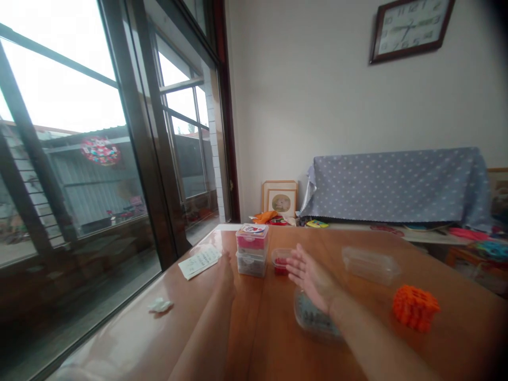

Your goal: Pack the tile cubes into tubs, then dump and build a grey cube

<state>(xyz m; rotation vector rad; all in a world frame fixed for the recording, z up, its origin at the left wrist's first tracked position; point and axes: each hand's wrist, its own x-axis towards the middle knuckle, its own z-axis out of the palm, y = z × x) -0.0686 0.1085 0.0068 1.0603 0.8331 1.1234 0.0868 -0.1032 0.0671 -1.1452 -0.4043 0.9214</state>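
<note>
The right hand [311, 278] is seen spread wide above the wooden table [262, 344], palm turned toward the left, fingers apart; nothing is held by it. Directly beneath the wrist, a clear plastic tray with dark contents [315, 317] is partly covered by the hand; contact between them cannot be made out. Just beyond the fingertips, a small clear tub of red pieces [281, 262] is placed.

The left hand [224, 272] is seen edge-on and foreshortened beyond the forearm, resting at or just above the tabletop. Its fingers are hidden, so the grip cannot be told, and no held object is visible. A handwritten paper note [199, 262] lies just to its left, and two stacked clear plastic boxes [252, 251] stand just to its right, pink pieces being visible in the upper box and grey ones in the lower.

Further right, a clear plastic container [371, 264] and an orange block-built cube [416, 308] are set apart from the hands. A crumpled tissue [160, 305] lies near the window edge of the table. Beyond the table, a framed picture [280, 197] is propped against the wall beside a sofa under a blue star-patterned cloth [397, 188]. A wall clock [410, 29] is hung above.
</note>
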